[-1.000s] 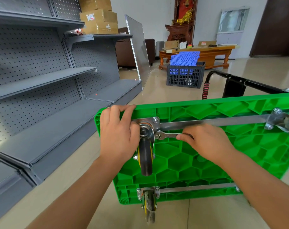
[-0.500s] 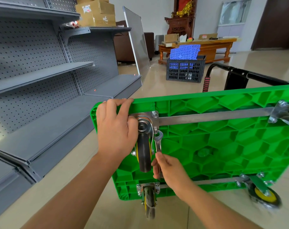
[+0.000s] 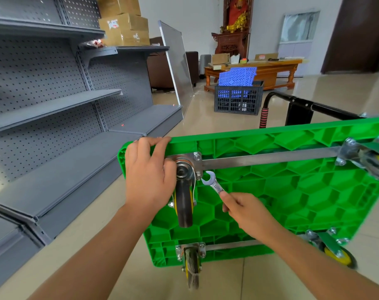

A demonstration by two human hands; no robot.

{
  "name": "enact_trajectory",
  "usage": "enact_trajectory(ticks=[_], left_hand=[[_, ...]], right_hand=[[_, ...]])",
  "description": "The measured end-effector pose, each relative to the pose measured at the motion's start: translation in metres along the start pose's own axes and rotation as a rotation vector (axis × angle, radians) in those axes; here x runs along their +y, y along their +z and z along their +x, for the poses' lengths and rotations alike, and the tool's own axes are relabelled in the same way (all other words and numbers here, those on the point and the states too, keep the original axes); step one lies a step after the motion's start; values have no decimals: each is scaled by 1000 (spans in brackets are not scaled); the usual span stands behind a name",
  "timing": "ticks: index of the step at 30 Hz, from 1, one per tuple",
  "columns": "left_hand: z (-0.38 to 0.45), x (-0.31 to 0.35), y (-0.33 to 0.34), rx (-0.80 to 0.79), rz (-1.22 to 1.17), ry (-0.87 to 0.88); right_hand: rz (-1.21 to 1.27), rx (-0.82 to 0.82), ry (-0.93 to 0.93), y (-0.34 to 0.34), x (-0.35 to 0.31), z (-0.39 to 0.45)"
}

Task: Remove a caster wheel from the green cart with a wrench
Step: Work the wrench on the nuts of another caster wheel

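The green cart (image 3: 292, 191) stands on its side with its ribbed underside facing me. Its upper left caster wheel (image 3: 184, 204) hangs from a metal mounting plate (image 3: 195, 161) with bolts at the corners. My left hand (image 3: 148, 172) grips the cart's top edge and covers the plate's left side. My right hand (image 3: 247, 213) holds the handle of a silver wrench (image 3: 212, 182). The wrench's open jaw sits just right of the plate's lower right bolt (image 3: 198, 177), off it.
Three more casters show, bottom left (image 3: 191, 269), bottom right (image 3: 338, 254) and top right (image 3: 372, 159). Grey shelving (image 3: 54, 148) runs along the left. The cart's black handle (image 3: 292, 105) lies behind, with a dark crate (image 3: 238, 100) and wooden table (image 3: 266, 68) farther back.
My right hand swung the wrench from horizontal down to vertical on the bolt, then lifted the jaw off it and moved it up to the right. The left hand kept its grip.
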State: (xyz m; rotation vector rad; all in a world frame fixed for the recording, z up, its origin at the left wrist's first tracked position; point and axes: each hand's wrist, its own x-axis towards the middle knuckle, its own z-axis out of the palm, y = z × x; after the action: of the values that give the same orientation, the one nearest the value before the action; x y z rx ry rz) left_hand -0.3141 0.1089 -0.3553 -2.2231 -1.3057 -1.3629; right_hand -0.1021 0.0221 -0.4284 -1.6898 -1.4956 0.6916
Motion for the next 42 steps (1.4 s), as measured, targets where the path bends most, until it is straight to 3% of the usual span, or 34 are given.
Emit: enact_trajectory(ticks=[4, 7, 14, 23, 27, 32, 35, 38, 42], left_hand=[[1, -1, -3, -11, 8, 15], [1, -1, -3, -16, 4, 10], [0, -2, -3, -18, -3, 10], [0, -6, 1, -3, -19, 30], [1, -7, 5, 22, -26, 31], [-1, -7, 6, 35, -30, 24], [-2, -4, 5, 38, -33, 19], [-2, -3, 2, 33, -32, 16], [-2, -2, 0, 15, -30, 12]], right_hand=[[-409, 11, -97, -24, -12, 9], [-581, 9, -125, -31, -20, 13], [-801, 99, -198, -38, -35, 26], [-887, 173, -239, -37, -17, 39], [-527, 114, -131, 2, 6, 33], [285, -40, 130, 78, -1, 13], [625, -92, 223, 96, -10, 8], [785, -159, 175, 84, -8, -1], [616, -135, 179, 63, 0, -15]])
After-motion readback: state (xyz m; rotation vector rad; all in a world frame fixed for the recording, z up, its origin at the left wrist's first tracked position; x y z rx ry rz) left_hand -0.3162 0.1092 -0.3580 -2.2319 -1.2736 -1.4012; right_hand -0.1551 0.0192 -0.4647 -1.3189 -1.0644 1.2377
